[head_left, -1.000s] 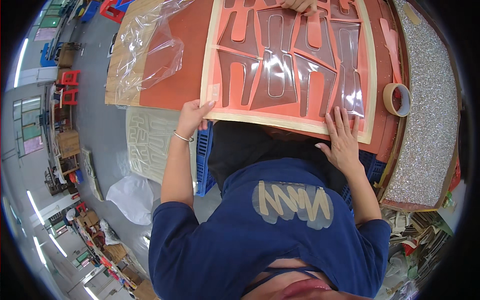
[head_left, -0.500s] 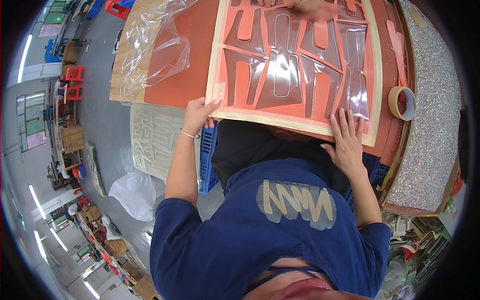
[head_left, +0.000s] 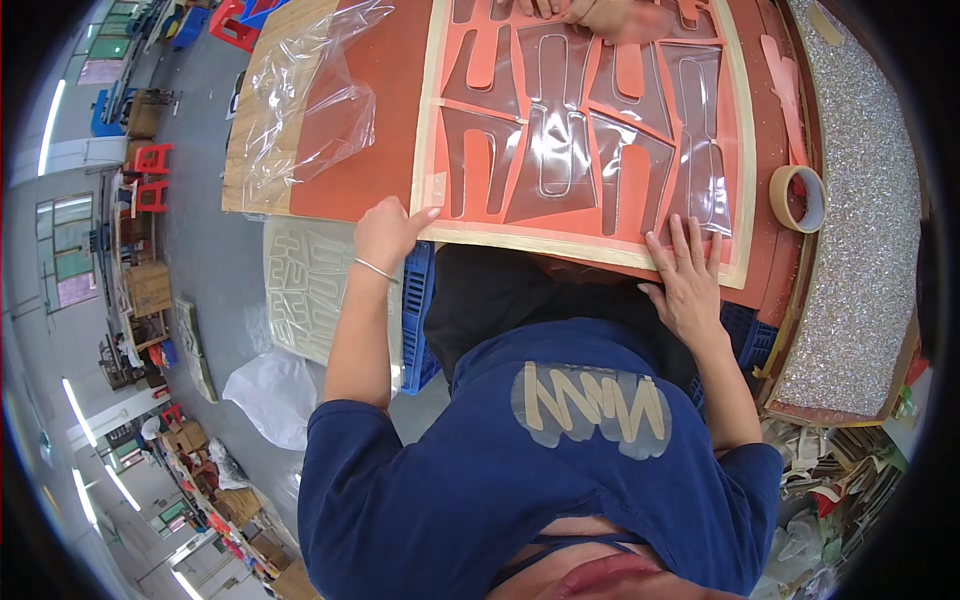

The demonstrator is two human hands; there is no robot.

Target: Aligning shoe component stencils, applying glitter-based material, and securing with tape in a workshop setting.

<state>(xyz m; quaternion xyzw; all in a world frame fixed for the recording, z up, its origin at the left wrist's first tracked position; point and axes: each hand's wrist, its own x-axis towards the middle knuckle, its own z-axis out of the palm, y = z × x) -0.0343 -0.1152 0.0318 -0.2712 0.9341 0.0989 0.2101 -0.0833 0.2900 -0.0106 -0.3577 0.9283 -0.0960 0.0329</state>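
Observation:
A pink-orange sheet bordered with cream tape lies in front of me, with clear plastic pieces set on it, several with long cut-out slots. At its near left corner, my left hand is closed, thumb on top of the taped edge; the other fingers are curled and mostly hidden. My right hand rests flat near the right corner, fingers spread over the near border and the tip of a plastic piece. Another person's hands are over the far part of the sheet, one of them blurred.
A roll of tape sits at the right by orange strips. Crumpled clear film covers the board at left. Beyond lie a glittery silver sheet, blue crates, a pale slotted panel and a white plastic bag.
The sheet appears slightly farther left in view. My left hand has turned, and its fingertips below the edge no longer show. My right hand stays flat. The other person's hands have shifted slightly.

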